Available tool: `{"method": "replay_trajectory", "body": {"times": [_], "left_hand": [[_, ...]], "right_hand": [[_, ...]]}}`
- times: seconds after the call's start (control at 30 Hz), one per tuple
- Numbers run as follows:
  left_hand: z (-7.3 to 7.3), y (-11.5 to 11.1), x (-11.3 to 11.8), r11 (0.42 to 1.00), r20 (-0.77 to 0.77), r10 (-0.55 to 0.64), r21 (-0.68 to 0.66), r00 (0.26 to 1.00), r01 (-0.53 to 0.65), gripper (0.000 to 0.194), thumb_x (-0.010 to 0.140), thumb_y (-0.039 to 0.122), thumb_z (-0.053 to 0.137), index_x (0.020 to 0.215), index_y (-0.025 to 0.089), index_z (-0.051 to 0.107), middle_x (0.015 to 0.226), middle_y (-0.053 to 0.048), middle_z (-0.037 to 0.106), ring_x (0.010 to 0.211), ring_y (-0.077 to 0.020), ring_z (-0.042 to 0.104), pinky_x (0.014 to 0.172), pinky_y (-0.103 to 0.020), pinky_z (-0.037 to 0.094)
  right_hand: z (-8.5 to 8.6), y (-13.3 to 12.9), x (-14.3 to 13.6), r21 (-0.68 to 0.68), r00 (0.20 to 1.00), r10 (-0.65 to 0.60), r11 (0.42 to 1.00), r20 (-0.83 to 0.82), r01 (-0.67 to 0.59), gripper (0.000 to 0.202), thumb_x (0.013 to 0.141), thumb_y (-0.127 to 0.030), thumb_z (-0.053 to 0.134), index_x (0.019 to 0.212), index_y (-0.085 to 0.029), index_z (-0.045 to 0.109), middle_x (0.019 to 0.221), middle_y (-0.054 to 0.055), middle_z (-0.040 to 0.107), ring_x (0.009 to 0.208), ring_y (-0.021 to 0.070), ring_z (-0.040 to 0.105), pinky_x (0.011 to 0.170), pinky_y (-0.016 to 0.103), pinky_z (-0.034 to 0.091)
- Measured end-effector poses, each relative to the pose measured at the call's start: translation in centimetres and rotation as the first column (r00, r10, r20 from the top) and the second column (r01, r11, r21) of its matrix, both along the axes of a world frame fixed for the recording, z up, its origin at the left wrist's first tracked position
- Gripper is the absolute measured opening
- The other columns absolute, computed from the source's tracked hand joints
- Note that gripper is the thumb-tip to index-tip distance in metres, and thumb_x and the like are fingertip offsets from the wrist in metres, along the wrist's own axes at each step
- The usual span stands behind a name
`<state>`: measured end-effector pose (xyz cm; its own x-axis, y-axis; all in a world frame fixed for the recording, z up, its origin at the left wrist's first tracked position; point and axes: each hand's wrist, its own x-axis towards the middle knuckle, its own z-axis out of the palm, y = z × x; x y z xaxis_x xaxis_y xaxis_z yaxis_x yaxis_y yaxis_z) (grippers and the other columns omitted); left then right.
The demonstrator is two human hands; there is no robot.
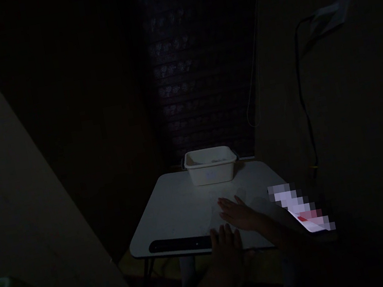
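Head view, translucent sheet [216, 214] under fingers [229, 204], axis unclear

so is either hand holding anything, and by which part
Nothing appears gripped: the right hand lies spread over a translucent sheet; the left hand is nearby, fingers extended.

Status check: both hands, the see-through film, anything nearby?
Right hand open over see-through film, dim light hides contact. Left hand at table's near edge, by black strip. White tub beyond, apart from both.
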<state>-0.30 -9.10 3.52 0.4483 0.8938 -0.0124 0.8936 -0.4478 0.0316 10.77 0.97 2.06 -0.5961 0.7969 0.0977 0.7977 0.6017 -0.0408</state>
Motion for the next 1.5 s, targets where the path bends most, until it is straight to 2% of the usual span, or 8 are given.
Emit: {"method": "replay_trajectory", "body": {"times": [0.37, 0.47, 0.6, 0.73, 0.97, 1.07, 1.33, 1.5], "left_hand": [[0.0, 0.1, -0.2, 0.999, -0.023, -0.021, -0.041, 1.0, 0.02, 0.057, 0.072, 0.047, 0.005, 0.116, 0.014, 0.02, 0.122, -0.012, 0.021, 0.11, -0.0261, 0.013, 0.084, -0.05, 0.009], [-0.1, 0.1, -0.3, 0.999, -0.005, -0.019, -0.051, 1.0, 0.019, 0.057, 0.072, 0.047, 0.006, 0.116, 0.014, 0.02, 0.121, -0.012, 0.021, 0.11, -0.0263, 0.012, 0.084, -0.05, 0.008], [-0.2, 0.0, -0.2, 1.0, 0.015, -0.011, -0.029, 1.0, 0.011, 0.057, 0.072, 0.047, 0.004, 0.115, 0.015, 0.023, 0.121, -0.012, 0.022, 0.11, -0.0264, 0.013, 0.084, -0.05, 0.005], [-0.4, 0.1, 0.0, 0.999, -0.006, 0.029, 0.018, 1.0, -0.028, 0.058, 0.072, 0.048, 0.004, 0.114, 0.015, 0.026, 0.12, -0.012, 0.026, 0.109, -0.0273, 0.016, 0.084, -0.049, 0.004], [-0.1, 0.3, 0.4, 0.99, -0.021, 0.128, 0.058, 0.991, -0.127, 0.058, 0.071, 0.05, 0.006, 0.113, 0.018, 0.029, 0.117, -0.012, 0.03, 0.106, -0.0297, 0.02, 0.083, -0.05, 0.005], [0.1, 0.2, 0.6, 0.99, -0.03, 0.13, 0.05, 0.991, -0.128, 0.058, 0.071, 0.05, 0.006, 0.112, 0.017, 0.03, 0.117, -0.012, 0.031, 0.106, -0.0299, 0.021, 0.083, -0.05, 0.005], [0.0, 0.4, 0.4, 0.993, -0.018, 0.112, 0.031, 0.993, -0.112, 0.062, 0.069, 0.052, 0.003, 0.113, 0.016, 0.029, 0.117, -0.013, 0.03, 0.106, -0.0309, 0.021, 0.083, -0.049, 0.008], [-0.2, 0.4, 0.3, 0.994, -0.02, 0.103, 0.044, 0.994, -0.102, 0.062, 0.069, 0.052, 0.001, 0.113, 0.017, 0.028, 0.117, -0.013, 0.03, 0.106, -0.0303, 0.02, 0.083, -0.05, 0.007]], "right_hand": [[-1.2, 3.6, -0.4, 0.037, 0.952, -0.304, 0.952, 0.037, 0.303, 0.052, 0.075, -0.042, 0.005, 0.115, -0.014, 0.023, 0.122, 0.008, 0.02, 0.111, 0.0167, 0.013, 0.084, 0.048, 0.008], [-1.4, 4.3, -0.7, 0.044, 0.937, -0.348, 0.937, 0.017, 0.348, 0.053, 0.075, -0.043, 0.003, 0.114, -0.015, 0.026, 0.121, 0.008, 0.022, 0.11, 0.0174, 0.015, 0.084, 0.049, 0.009], [-1.6, 4.6, -0.2, 0.135, 0.941, -0.338, 0.932, -0.006, 0.335, 0.05, 0.076, -0.041, 0.007, 0.113, -0.014, 0.027, 0.12, 0.01, 0.025, 0.109, 0.018, 0.017, 0.084, 0.049, 0.009], [-1.6, 3.7, 1.0, 0.223, 0.969, -0.247, 0.944, -0.017, 0.245, 0.047, 0.077, -0.039, 0.009, 0.112, -0.016, 0.029, 0.119, 0.008, 0.028, 0.108, 0.0178, 0.02, 0.084, 0.047, 0.012], [-1.2, 0.5, 1.9, 0.232, 1.0, -0.014, 0.973, 0.012, 0.011, 0.043, 0.078, -0.036, 0.009, 0.114, -0.02, 0.025, 0.119, 0.004, 0.029, 0.108, 0.013, 0.021, 0.085, 0.041, 0.016], [-1.3, -0.2, 2.1, 0.214, 0.999, 0.021, 0.976, 0.032, -0.027, 0.044, 0.078, -0.037, 0.008, 0.114, -0.019, 0.024, 0.119, 0.005, 0.029, 0.108, 0.0133, 0.02, 0.085, 0.042, 0.016], [-1.9, 2.0, 3.5, 0.245, 0.991, -0.129, 0.962, 0.027, 0.119, 0.044, 0.077, -0.037, 0.01, 0.112, -0.019, 0.028, 0.118, 0.007, 0.03, 0.108, 0.0166, 0.022, 0.083, 0.045, 0.017], [-1.4, 2.9, 3.4, 0.247, 0.974, -0.222, 0.947, 0.041, 0.205, 0.04, 0.077, -0.035, 0.012, 0.107, -0.022, 0.036, 0.117, 0.007, 0.031, 0.107, 0.0173, 0.023, 0.081, 0.049, 0.017]]}}
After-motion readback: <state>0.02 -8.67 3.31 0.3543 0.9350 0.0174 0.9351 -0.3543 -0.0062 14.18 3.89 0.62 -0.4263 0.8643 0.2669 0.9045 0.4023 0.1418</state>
